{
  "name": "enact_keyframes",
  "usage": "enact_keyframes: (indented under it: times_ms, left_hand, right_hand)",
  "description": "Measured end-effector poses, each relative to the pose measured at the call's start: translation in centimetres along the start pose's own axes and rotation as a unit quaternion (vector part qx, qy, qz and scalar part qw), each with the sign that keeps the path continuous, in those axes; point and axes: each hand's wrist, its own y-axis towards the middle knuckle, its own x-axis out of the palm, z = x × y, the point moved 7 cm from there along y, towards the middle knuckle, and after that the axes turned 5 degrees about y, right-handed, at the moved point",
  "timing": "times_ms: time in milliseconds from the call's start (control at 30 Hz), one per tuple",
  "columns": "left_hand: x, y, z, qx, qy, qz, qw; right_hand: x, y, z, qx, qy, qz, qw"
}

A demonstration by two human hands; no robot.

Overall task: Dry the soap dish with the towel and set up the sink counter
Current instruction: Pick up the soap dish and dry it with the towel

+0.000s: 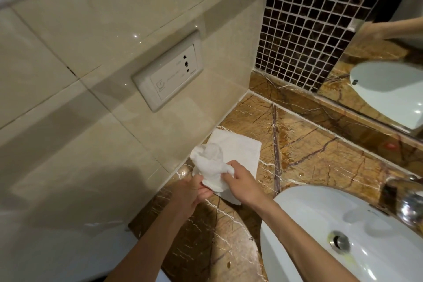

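I see both hands over the counter [309, 144], just off the sink [320, 224] rim toward the wall [91, 133]. My left hand [192, 192] and right hand [240, 184] both grip a bunched towel [209, 162]; I cannot see the soap dish inside it. A flat cloth [242, 149] lies under them against the wall edge. Beyond the sink, toward the mirror [389, 64], the counter lies open.

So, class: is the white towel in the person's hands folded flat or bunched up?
Bunched up: the towel is crumpled into a lump gripped by the left hand and right hand.
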Motion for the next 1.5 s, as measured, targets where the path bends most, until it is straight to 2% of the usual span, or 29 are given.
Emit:
enact_keyframes:
  times_ms: [133, 267, 333, 400, 467, 533, 633, 733, 800, 833, 900, 967, 1067, 1167, 1300, 1500]
  left_hand:
    - [-0.3, -0.5, -0.6, 0.025, -0.012, 0.021, 0.999]
    - [-0.2, -1.2, -1.6, 0.028, -0.013, 0.014, 0.999]
    - [-0.5, -1.3, -1.6, 0.025, -0.035, 0.015, 0.999]
    - [-0.9, -1.4, -1.6, 0.031, -0.065, 0.003, 0.997]
    - [-1.5, -1.4, -1.6, 0.038, -0.082, -0.008, 0.996]
    - [-1.9, -1.3, -1.6, 0.040, -0.086, -0.014, 0.995]
    - [-1.9, -1.1, -1.2, 0.032, -0.089, -0.006, 0.995]
    - [-1.7, -1.0, -1.0, 0.026, -0.065, 0.017, 0.997]
    - [-1.4, -1.1, -0.8, 0.028, -0.052, 0.032, 0.998]
    - [-1.2, -1.1, -0.7, 0.032, -0.048, 0.035, 0.998]
    - [-0.5, -1.2, -0.3, 0.047, -0.044, 0.037, 0.997]
    - [0.3, -1.1, 0.3, 0.066, -0.039, 0.037, 0.996]
    - [2.0, -1.1, 0.9, 0.093, -0.052, -0.011, 0.994]
    - [2.9, -1.4, 1.2, 0.125, -0.008, -0.034, 0.992]
    - [3.1, -1.4, 1.3, 0.149, 0.057, -0.012, 0.987]
    - [2.1, -1.1, 0.6, 0.120, 0.018, 0.004, 0.993]
  right_hand:
    - [0.5, 0.5, 0.0, 0.011, 0.040, 0.006, 0.999]
    - [-0.6, 0.9, 0.8, 0.052, 0.136, 0.069, 0.987]
    - [-1.7, 0.8, 2.0, 0.107, 0.230, 0.120, 0.960]
    - [-2.9, 0.7, 3.5, 0.175, 0.330, 0.169, 0.912]
    - [-4.6, 0.7, 4.7, 0.206, 0.359, 0.217, 0.884]
    - [-6.3, 0.8, 4.9, 0.184, 0.328, 0.248, 0.893]
    - [-7.9, 1.2, 4.3, 0.135, 0.223, 0.260, 0.930]
    - [-9.0, 2.0, 2.3, 0.053, 0.001, 0.249, 0.967]
    - [-8.9, 2.1, 0.3, -0.039, -0.142, 0.241, 0.959]
    - [-8.6, 1.9, -0.5, -0.085, -0.176, 0.235, 0.952]
    - [-7.7, 1.2, -1.5, -0.129, -0.159, 0.222, 0.953]
    - [-7.2, 0.5, -1.8, -0.124, -0.066, 0.224, 0.965]
    - [-5.7, -0.7, -2.7, -0.155, 0.011, 0.204, 0.966]
    - [-2.9, -1.3, -3.1, -0.177, -0.006, 0.111, 0.978]
    - [0.7, -1.4, -2.2, -0.147, -0.078, -0.018, 0.986]
    - [0.3, -1.3, -2.5, -0.137, -0.110, -0.038, 0.984]
